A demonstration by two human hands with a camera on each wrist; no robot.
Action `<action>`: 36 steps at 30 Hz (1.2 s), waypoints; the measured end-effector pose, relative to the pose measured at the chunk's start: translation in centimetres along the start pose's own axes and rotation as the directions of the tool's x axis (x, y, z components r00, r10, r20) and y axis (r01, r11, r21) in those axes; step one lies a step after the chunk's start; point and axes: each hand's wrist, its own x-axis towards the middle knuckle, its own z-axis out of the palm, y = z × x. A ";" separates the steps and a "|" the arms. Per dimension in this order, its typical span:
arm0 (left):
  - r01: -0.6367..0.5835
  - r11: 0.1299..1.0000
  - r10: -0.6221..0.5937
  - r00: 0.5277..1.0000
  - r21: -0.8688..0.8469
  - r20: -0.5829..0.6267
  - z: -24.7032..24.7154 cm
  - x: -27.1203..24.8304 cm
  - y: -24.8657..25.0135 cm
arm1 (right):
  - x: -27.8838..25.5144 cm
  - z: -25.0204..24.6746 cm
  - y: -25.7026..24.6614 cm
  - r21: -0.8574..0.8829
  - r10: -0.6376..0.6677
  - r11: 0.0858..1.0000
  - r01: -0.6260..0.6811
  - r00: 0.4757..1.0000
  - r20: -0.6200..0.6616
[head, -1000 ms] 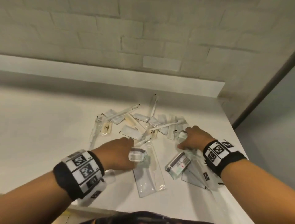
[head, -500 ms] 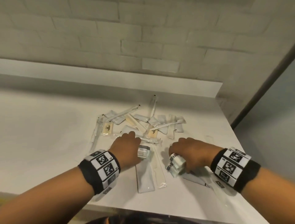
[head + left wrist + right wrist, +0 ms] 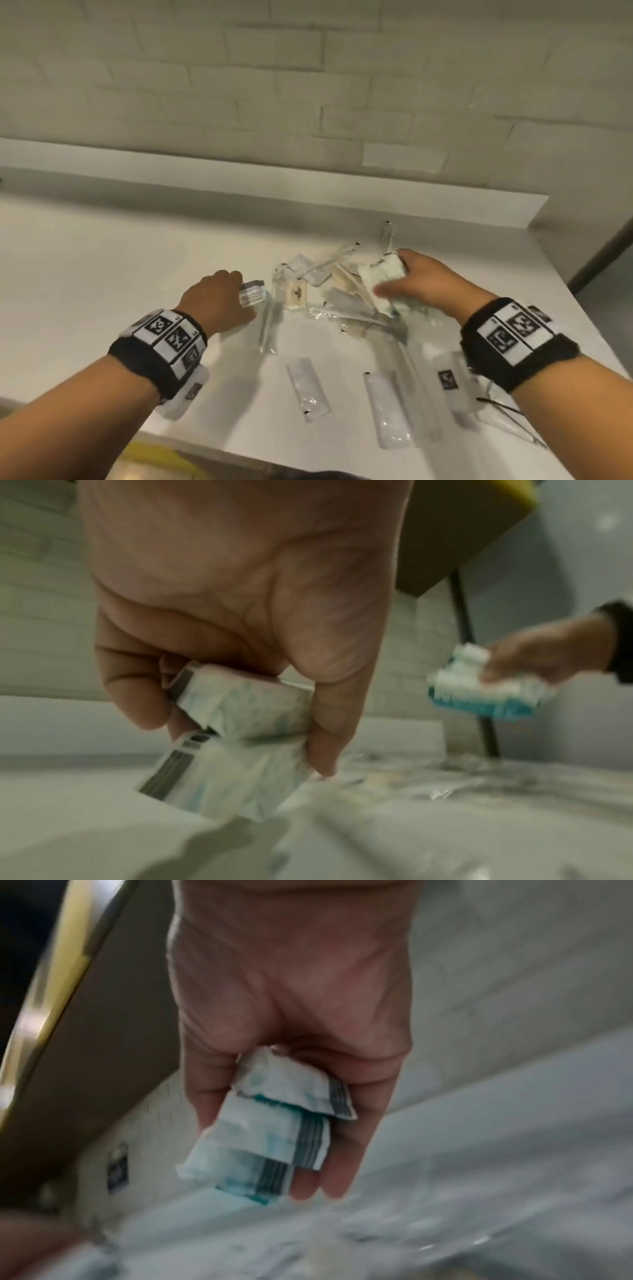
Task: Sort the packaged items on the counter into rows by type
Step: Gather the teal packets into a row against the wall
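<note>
My left hand (image 3: 219,301) grips two small white sachets with barcode ends (image 3: 251,293), stacked between thumb and fingers (image 3: 240,739), just above the white counter (image 3: 102,274) left of the pile. My right hand (image 3: 421,281) holds three white and teal sachets (image 3: 382,277) fanned in its fingers (image 3: 274,1134), over the right part of the pile. The pile of clear wrapped packets (image 3: 329,291) lies between and beyond the hands. It holds long thin sticks and a small tan packet (image 3: 297,293).
Flat clear pouches (image 3: 308,389) (image 3: 387,411) lie near the counter's front edge. More clear pouches sit under my right wrist (image 3: 448,380). A low ledge (image 3: 274,192) and a brick wall close the back. The counter ends at the right (image 3: 582,308).
Both hands lifted their sachets and moved away from me: the left went up and left of the pile, the right rose over the pile's right side. The view shifted right.
</note>
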 end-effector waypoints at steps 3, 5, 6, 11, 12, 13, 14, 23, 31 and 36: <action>0.016 0.998 -0.020 0.998 0.065 0.061 0.5 1.2 -3.9 | 1.9 5.4 -4.5 0.465 -0.031 0.882 -0.073 0.977 0.211; 0.023 0.997 -0.029 0.995 0.072 0.093 0.9 1.8 -6.0 | 3.6 9.8 -7.1 0.585 -0.044 0.797 -0.150 0.952 0.303; 0.030 0.998 -0.037 0.993 0.057 0.114 1.1 2.1 -6.7 | 4.2 11.9 -8.2 0.582 -0.047 0.796 -0.165 0.943 0.331; 0.004 0.996 0.013 0.981 -0.084 0.193 1.8 3.7 -9.2 | 6.6 19.1 -10.8 0.225 0.146 0.949 -0.219 0.942 0.304; -0.029 0.997 0.045 0.979 -0.078 0.200 1.9 4.0 -9.6 | 7.3 19.6 -10.6 0.110 0.195 0.967 -0.228 0.948 0.253; -0.060 0.996 0.073 0.976 -0.072 0.207 1.9 4.3 -9.6 | 7.8 19.5 -10.3 0.022 0.233 0.970 -0.243 0.951 0.205; -0.092 0.993 0.105 0.972 -0.072 0.212 1.8 4.6 -9.6 | 8.1 19.2 -9.9 -0.046 0.259 0.966 -0.255 0.952 0.161; -0.374 0.896 0.417 0.893 -0.237 0.167 1.9 7.2 -5.8 | 9.3 14.9 -7.2 -0.657 0.306 0.660 -0.365 0.929 -0.208; -0.403 0.860 0.482 0.843 -0.314 0.239 1.2 9.2 -8.1 | 9.6 19.0 -10.4 -0.711 -0.069 0.686 0.151 0.987 0.142; -0.408 0.850 0.504 0.813 -0.333 0.290 0.3 10.0 -8.1 | 10.6 17.6 -10.5 -0.542 0.141 0.838 -0.062 0.984 0.106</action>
